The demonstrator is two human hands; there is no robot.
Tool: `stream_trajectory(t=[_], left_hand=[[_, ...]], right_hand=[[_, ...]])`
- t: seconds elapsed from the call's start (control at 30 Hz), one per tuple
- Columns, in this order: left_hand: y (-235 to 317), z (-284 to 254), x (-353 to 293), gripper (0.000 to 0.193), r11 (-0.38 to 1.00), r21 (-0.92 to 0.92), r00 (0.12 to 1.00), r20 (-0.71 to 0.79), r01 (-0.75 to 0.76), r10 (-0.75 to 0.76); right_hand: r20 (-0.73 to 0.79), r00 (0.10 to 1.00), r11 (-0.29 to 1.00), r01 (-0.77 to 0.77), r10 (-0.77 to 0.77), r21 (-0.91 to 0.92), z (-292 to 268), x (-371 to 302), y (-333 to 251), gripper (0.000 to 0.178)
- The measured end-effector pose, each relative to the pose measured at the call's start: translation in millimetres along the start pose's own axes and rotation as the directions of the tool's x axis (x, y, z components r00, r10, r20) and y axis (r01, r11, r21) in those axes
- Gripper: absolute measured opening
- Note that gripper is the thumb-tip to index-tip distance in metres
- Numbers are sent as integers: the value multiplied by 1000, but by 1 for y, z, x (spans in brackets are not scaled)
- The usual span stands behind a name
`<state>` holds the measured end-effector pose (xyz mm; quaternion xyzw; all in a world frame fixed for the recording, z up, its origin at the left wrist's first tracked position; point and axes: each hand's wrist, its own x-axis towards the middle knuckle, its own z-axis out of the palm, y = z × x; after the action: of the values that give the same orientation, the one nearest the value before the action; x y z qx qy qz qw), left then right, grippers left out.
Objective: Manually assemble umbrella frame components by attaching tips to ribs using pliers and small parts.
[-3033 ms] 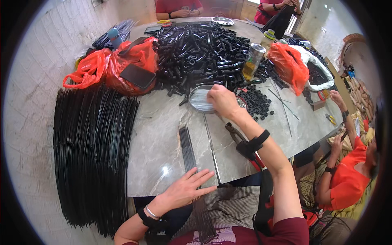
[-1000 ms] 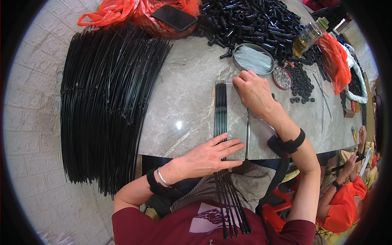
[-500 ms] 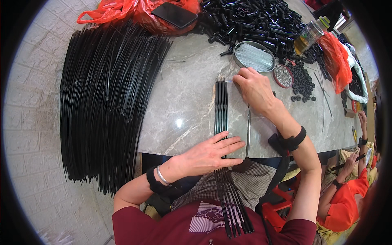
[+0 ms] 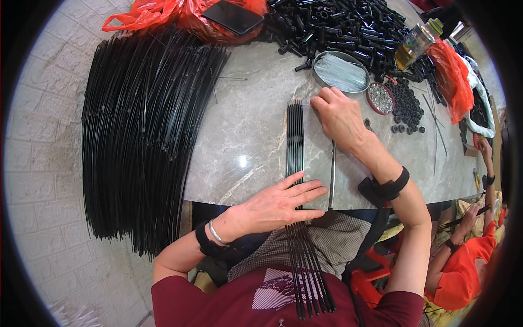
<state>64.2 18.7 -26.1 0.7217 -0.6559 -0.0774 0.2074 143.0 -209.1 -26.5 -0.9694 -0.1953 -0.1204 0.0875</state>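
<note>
A row of thin black rods (image 4: 296,131) lies side by side on the grey table, their dark knobbed ends hanging over the near edge above my lap. My left hand (image 4: 275,204) rests across the rods at that edge, fingers spread and palm down. At the rods' far tips, my right hand (image 4: 342,117) pinches a thin pale stick (image 4: 305,104) that points left toward the tips. Whether the stick touches a rod tip is too small to tell. One long thin dark strip (image 4: 333,169) lies right of the row.
Far left lies a big heap of black rods (image 4: 144,136). Beyond my right hand are pale thin sticks (image 4: 340,73) in a round tin, small shiny parts (image 4: 380,98) in a red dish, black rings (image 4: 407,103) and piled black tubes (image 4: 338,27). A co-worker in a red top (image 4: 463,267) sits at right.
The view has shifted slightly. My left hand stays spread on the rods, and my right hand still pinches the stick at their tips, with hardly any movement.
</note>
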Motion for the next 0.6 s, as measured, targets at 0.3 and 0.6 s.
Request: stream_trajectory(t=[0.3,0.6], left_hand=[[-1,2,0,48,1000,-2,1000,-8,2,-2],[1,-2,1,50,1000,-18,1000,24,6,-6]], right_hand=[[-57,998,999,16,-19,-48,5,3,-4,10],[-96,994,998,60,-58,23,5,3,-1,9]])
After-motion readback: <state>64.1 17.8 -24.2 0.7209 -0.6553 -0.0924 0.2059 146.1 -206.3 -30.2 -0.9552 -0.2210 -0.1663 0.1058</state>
